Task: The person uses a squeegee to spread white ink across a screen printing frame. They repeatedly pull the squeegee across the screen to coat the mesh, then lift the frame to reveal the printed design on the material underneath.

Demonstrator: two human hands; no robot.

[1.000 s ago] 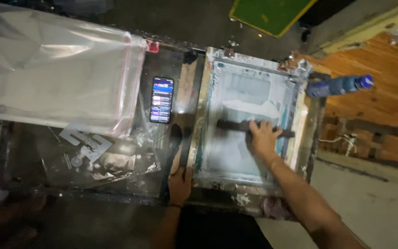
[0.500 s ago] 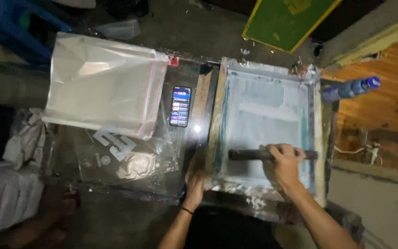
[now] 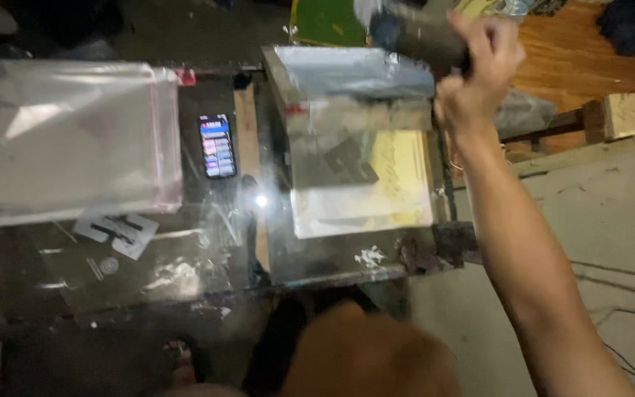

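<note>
1. My right hand [image 3: 479, 70] is raised at the far right of the bench, fist closed round a dark, blurred bar that I take to be the squeegee [image 3: 424, 40]. The blur keeps me from seeing more than that the fingers are wrapped tight.
2. My left hand: I cannot pick it out for certain. A big blurred shape sits at the bottom of the view, too soft to read, so I cannot tell what it grips, if anything.
3. The screen frame [image 3: 354, 77] stands tilted up at its far edge, clear of the bed. Under it lies a clear bag [image 3: 365, 187] with a dark printed mark and a yellowish sheet beneath.
4. To the left lie a phone [image 3: 217, 145], screen lit, and a stack of clear bags [image 3: 67, 143].
5. Step, as I judge it: the pull looks done and the screen is lifted, so the printed bag is exposed.
6. Next would call for keeping the squeegee clear of the wet mark and lifting the bag by an edge.
</note>
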